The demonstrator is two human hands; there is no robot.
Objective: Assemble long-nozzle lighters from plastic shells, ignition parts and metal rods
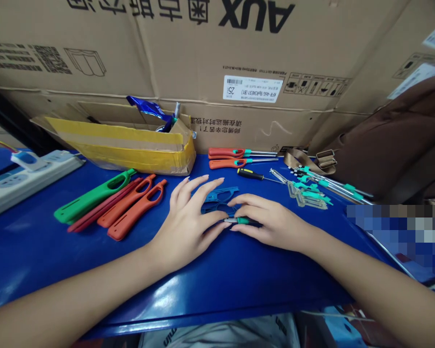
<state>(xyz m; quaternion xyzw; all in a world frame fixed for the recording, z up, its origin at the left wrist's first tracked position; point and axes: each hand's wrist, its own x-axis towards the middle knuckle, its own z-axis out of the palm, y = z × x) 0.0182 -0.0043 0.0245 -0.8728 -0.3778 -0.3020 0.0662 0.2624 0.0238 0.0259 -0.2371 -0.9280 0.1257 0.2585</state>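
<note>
My left hand point(188, 222) pinches the silvery end of a small metal-and-green part point(242, 220) between thumb and index finger, its other fingers spread upward. Closed on the green and dark end of the same part is my right hand point(271, 220), whose fingers hide much of it. Just behind the fingertips lies a blue plastic lighter shell half point(223, 194). A second blue shell piece point(212, 208) shows partly between the hands.
Left of my hands lie a green lighter shell point(90, 200) and several red-orange shells point(136, 212). Behind are a yellow-taped carton point(130, 150), red gas lighters point(226, 153) and a screwdriver point(251, 174). Clear-and-teal lighter parts point(308, 193) lie right; a power strip point(32, 179) lies far left.
</note>
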